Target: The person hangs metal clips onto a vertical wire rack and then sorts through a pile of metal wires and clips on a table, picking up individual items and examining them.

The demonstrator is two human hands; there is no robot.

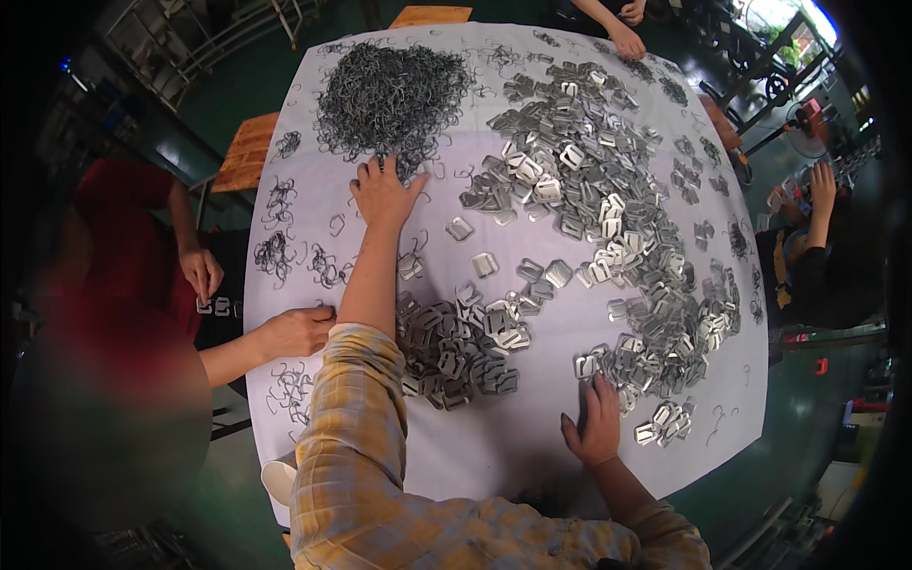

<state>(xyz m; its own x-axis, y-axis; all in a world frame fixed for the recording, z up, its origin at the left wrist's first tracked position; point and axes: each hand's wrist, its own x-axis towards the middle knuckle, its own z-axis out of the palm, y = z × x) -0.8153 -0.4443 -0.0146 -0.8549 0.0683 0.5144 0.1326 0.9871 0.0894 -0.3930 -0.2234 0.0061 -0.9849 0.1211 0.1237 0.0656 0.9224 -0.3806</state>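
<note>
Your left hand [385,195] is palm down at the near edge of the dark wire-piece pile [389,90], thumb out wide, fingers spread, tips at the wires. Can't tell if any wire is gripped.

Your right hand [597,432] is at the near end of the big metal buckle heap [608,180], fingers close together, thumb apart. Fingertips are at a buckle [585,367] on the heap's edge; can't tell whether they touch it. No pinch visible.

Second buckle pile [456,351] sits just right of your left forearm. Two loose buckles [484,264] lie between that and the wire pile. Small buckle cluster [665,424] is to the right of your right hand. All on the white table cover [532,432]; small wire bunches [275,255] lie along its left side.

Co-worker's hand [294,332] is curled beside your left sleeve [356,404], contents unclear. Another hand [201,271], off the table's left edge, has buckles at its fingertips.
</note>
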